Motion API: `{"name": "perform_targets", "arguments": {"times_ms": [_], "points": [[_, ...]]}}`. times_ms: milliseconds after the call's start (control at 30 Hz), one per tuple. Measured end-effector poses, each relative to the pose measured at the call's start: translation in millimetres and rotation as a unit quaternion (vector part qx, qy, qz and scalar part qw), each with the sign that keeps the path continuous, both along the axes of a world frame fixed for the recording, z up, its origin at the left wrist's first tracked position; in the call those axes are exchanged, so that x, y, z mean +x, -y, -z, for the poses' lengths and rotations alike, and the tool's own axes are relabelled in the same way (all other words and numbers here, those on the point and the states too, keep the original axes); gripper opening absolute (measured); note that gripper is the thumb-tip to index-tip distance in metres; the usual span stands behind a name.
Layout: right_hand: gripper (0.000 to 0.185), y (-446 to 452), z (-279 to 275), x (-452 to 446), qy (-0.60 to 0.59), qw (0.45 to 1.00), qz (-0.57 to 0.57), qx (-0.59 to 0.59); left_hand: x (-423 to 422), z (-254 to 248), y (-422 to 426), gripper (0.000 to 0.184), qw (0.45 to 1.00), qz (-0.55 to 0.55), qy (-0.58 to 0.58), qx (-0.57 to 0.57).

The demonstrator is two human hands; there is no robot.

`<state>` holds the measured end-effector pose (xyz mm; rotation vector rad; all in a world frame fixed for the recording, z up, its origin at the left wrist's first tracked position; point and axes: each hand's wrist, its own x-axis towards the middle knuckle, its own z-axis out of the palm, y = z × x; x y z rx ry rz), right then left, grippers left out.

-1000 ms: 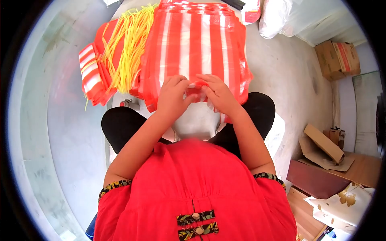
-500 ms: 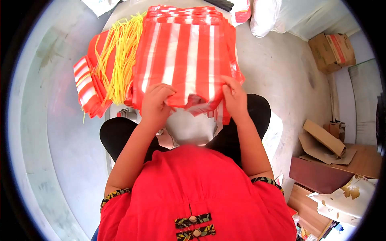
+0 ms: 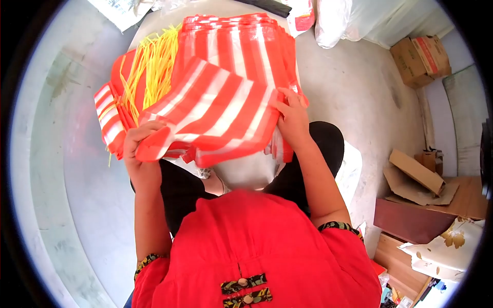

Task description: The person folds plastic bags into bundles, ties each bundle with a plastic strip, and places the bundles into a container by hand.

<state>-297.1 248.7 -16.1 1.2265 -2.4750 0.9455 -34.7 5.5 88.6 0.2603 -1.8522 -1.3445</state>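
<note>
– Starting from the left edge of the tabletop (image 3: pixel 163 21)?
– A folded striped bundle (image 3: pixel 110 115), red and white, lying at that edge. Just beside it, the left hand (image 3: pixel 145 150), nearly closed, fingers curled over a red corner of the striped sheet (image 3: pixel 221 105).
– And behind that hand?
– Yellow strips (image 3: pixel 156 64), loose and long, draped over red material (image 3: pixel 123 64) towards the far left corner.
– In the middle?
– The striped sheet, spread slantwise between both hands, partly over the striped pile (image 3: pixel 257 43), near the front edge of the tabletop. Behind it, at the far edge, a dark object (image 3: pixel 267 6).
– Right hand (image 3: pixel 294 117)?
– Partly closed, gripping the sheet's right edge between thumb and fingers, beside the right side of the pile.
– Farther right?
– A cardboard box (image 3: pixel 421 61), well apart from the tabletop; nearer, opened cardboard (image 3: pixel 416 177) on a brown cabinet (image 3: pixel 411 218).
</note>
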Motion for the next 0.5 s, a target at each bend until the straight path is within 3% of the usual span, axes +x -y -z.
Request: {"name": "perform_targets", "arguments": {"times_ms": [33,167,267,333,400,500], "points": [[0.034,0.0,-0.2,1.1,-0.009,1.0,-0.01,-0.008,5.8,-5.3,2.6,0.011,0.999,-0.022,0.009,-0.042],[0.032,-12.5,-9.9,3.9,-0.06,0.995,-0.058,-0.062,29.3,-25.2,9.3,0.017,0.999,0.009,-0.017,-0.031],[0.028,-46.3,-49.6,2.3,0.034,0.986,-0.106,-0.125,42.3,-41.6,9.3,0.016,0.997,0.045,-0.002,-0.069],[0.02,-85.1,-84.5,-3.1,0.036,0.98,-0.146,-0.133,45.4,-47.6,7.3,0.016,0.992,0.115,0.007,-0.052],[0.013,-121.5,-127.8,2.2,0.06,0.982,-0.111,-0.144,46.1,-46.6,2.3,0.022,0.98,0.18,0.066,-0.048],[0.004,-160.7,-177.5,-0.2,0.033,0.994,-0.047,-0.097,28.8,-45.5,-8.2,0.015,0.933,0.329,0.137,-0.053]]}}
